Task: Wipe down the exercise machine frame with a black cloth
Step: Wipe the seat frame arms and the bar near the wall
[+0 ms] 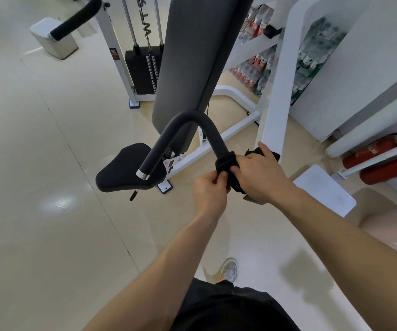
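Apparently mid-job: cloth on the handle, white tubes not yet reached

Nearest the cam, both bare forearms reach fwd over black shorts [228, 309] and a grey trainer [229, 269] on the pale floor. The left hand [210, 192] comes in from below, fingers curled, thumb and fingertips pinching a lower fold of the black cloth [226, 163]. The right hand [262, 176] sits just beside it, touching it. Its fingers curl down over the cloth's bulk and its thumb sticks up next to the white upright [276, 91]. A loose end of cloth pokes out behind that hand. The cloth is wrapped as a band round the near end of the curved foam-padded handle [187, 123]; the join w/ the machine arm is hidden by the hands.

Progress, as a judgement: the wipe is under way on the handle, w/ the wrap set for a twist or a slide along the bar. No wet streaks, dust lines or shine diffs show anywhere, so can't tell which parts are done. Prob. left to do: the rest of the handle, round its bend to the chrome end cap [143, 175], then the white frame proper.

Farther off sit the black seat [123, 168], the tall grey back pad [192, 56] and the white base tube [216, 142] running under them. Beyond is the weight stack [142, 72] w/ its guide rods. Off to the right, red fire extinguishers [384, 161] lie by the wall, and shrink-wrapped bottle packs [252, 70] are stacked behind the frame. The cloth touches none of these now.
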Demonstrator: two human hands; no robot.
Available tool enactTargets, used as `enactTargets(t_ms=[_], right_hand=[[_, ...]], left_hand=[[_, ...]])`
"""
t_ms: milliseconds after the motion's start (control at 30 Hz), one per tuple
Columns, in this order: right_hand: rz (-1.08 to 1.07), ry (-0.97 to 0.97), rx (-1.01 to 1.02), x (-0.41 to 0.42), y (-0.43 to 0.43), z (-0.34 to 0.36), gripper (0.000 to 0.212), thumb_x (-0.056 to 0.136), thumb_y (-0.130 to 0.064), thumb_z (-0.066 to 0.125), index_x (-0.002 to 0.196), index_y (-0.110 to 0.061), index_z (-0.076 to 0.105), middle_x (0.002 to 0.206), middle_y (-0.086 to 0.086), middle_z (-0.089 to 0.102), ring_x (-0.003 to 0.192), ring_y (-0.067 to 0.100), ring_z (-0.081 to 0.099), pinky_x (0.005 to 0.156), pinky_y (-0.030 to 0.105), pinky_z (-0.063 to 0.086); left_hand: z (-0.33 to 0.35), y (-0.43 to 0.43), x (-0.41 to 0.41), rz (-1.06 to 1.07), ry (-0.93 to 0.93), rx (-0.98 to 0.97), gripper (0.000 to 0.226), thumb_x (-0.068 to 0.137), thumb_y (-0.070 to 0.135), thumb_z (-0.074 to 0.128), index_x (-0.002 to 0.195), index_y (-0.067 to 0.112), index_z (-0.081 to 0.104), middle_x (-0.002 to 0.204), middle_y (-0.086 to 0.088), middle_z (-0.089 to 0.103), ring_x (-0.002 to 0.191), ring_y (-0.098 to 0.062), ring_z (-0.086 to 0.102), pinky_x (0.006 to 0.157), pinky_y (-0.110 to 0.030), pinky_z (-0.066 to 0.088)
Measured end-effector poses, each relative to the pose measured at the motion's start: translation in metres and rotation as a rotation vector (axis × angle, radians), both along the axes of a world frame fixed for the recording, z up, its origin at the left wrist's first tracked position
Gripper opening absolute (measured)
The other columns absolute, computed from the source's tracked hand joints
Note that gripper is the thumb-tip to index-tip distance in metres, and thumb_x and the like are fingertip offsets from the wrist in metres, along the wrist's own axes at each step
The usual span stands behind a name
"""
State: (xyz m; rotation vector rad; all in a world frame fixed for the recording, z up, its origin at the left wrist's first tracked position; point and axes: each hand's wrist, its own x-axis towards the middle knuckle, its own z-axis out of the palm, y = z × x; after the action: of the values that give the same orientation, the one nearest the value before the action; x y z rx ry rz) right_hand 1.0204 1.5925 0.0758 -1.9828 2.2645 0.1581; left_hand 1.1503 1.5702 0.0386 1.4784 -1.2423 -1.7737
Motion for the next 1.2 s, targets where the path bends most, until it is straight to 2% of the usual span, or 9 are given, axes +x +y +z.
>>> enactTargets(t_ms=[167, 267, 467, 567, 733, 900, 1033, 1133, 1200], right_hand=[[-0.100, -0.068, -0.082, 0.014, 0.019, 0.009, 0.019, 0.097, -0.035, 0.051, 0.099, -0.018, 0.060, 0.072, -0.006, 0.061, 0.075, 0.019, 0.058, 0.111, 0.045, 0.033], [-0.081, 0.021, -0.027, 0.022, 0.024, 0.007, 0.031, 0.098, -0.028, 0.048, 0.121, -0.010, 0.056, 0.088, 0.001, 0.069, 0.094, 0.024, 0.063, 0.119, 0.048, 0.020], [0.001, 0.053, 0.147, 0.007, 0.003, 0.011, 0.021, 0.094, -0.025, 0.041, 0.103, -0.011, 0.054, 0.084, -0.001, 0.066, 0.091, 0.022, 0.063, 0.122, 0.046, 0.004], [0.034, 0.063, 0.126, 0.009, 0.012, 0.011, 0.021, 0.095, -0.023, 0.043, 0.109, -0.011, 0.053, 0.085, -0.002, 0.066, 0.094, 0.022, 0.061, 0.121, 0.048, 0.008], [0.038, 0.041, 0.049, 0.014, 0.027, 0.010, 0.027, 0.094, -0.015, 0.045, 0.119, -0.009, 0.054, 0.088, 0.000, 0.068, 0.098, 0.022, 0.059, 0.120, 0.049, 0.019], [0.034, 0.035, 0.148, 0.008, 0.009, 0.014, 0.020, 0.094, -0.022, 0.039, 0.102, -0.011, 0.054, 0.083, -0.001, 0.062, 0.094, 0.023, 0.059, 0.122, 0.049, 0.008], [0.037, -0.003, -0.034, 0.010, 0.025, 0.007, 0.018, 0.096, -0.023, 0.043, 0.104, -0.014, 0.056, 0.087, -0.001, 0.067, 0.087, 0.020, 0.058, 0.118, 0.043, 0.023], [-0.033, -0.108, -0.281, 0.017, 0.056, -0.003, 0.030, 0.095, -0.023, 0.050, 0.122, -0.013, 0.060, 0.107, -0.001, 0.070, 0.110, 0.019, 0.061, 0.117, 0.042, 0.030], [-0.127, -0.141, -0.408, 0.018, 0.073, -0.010, 0.040, 0.097, -0.024, 0.049, 0.135, -0.013, 0.057, 0.125, 0.002, 0.067, 0.126, 0.018, 0.055, 0.118, 0.042, 0.031]], left_hand=[[-0.006, -0.001, -0.006, 0.079, 0.243, 0.282, 0.030, 0.107, 0.010, 0.041, 0.097, 0.012, 0.069, 0.099, -0.011, 0.075, 0.093, -0.023, 0.074, 0.084, -0.032, 0.060], [-0.004, -0.001, -0.004, 0.082, 0.323, 0.357, 0.029, 0.108, 0.012, 0.039, 0.104, 0.008, 0.068, 0.103, -0.013, 0.075, 0.095, -0.024, 0.074, 0.092, -0.039, 0.058], [0.001, 0.001, 0.004, 0.011, 0.089, 0.108, 0.021, 0.098, 0.014, 0.060, 0.086, 0.013, 0.077, 0.080, -0.004, 0.077, 0.079, -0.016, 0.076, 0.076, -0.026, 0.061], [0.002, -0.002, 0.000, -0.001, -0.009, 0.037, 0.023, 0.098, 0.013, 0.059, 0.081, 0.019, 0.074, 0.079, -0.003, 0.076, 0.078, -0.015, 0.075, 0.078, -0.030, 0.061], [0.001, 0.001, -0.001, -0.010, 0.063, 0.089, 0.023, 0.102, 0.008, 0.051, 0.095, 0.012, 0.072, 0.091, -0.006, 0.077, 0.087, -0.017, 0.075, 0.081, -0.027, 0.060], [0.003, 0.009, 0.004, -0.049, 0.011, 0.025, 0.019, 0.098, 0.019, 0.061, 0.085, 0.015, 0.074, 0.080, -0.004, 0.077, 0.082, -0.021, 0.075, 0.082, -0.037, 0.061], [0.013, 0.009, 0.002, -0.135, -0.116, -0.070, 0.020, 0.096, 0.029, 0.061, 0.091, 0.011, 0.069, 0.086, -0.014, 0.073, 0.082, -0.031, 0.070, 0.080, -0.051, 0.059], [0.019, 0.004, 0.008, -0.176, -0.290, -0.262, 0.023, 0.087, 0.040, 0.068, 0.071, 0.023, 0.066, 0.062, 0.004, 0.066, 0.055, -0.008, 0.058, 0.054, -0.030, 0.049], [0.031, 0.001, 0.012, -0.175, -0.389, -0.437, 0.020, 0.077, 0.052, 0.070, 0.073, 0.034, 0.063, 0.064, 0.020, 0.066, 0.061, 0.003, 0.062, 0.053, -0.017, 0.046]])
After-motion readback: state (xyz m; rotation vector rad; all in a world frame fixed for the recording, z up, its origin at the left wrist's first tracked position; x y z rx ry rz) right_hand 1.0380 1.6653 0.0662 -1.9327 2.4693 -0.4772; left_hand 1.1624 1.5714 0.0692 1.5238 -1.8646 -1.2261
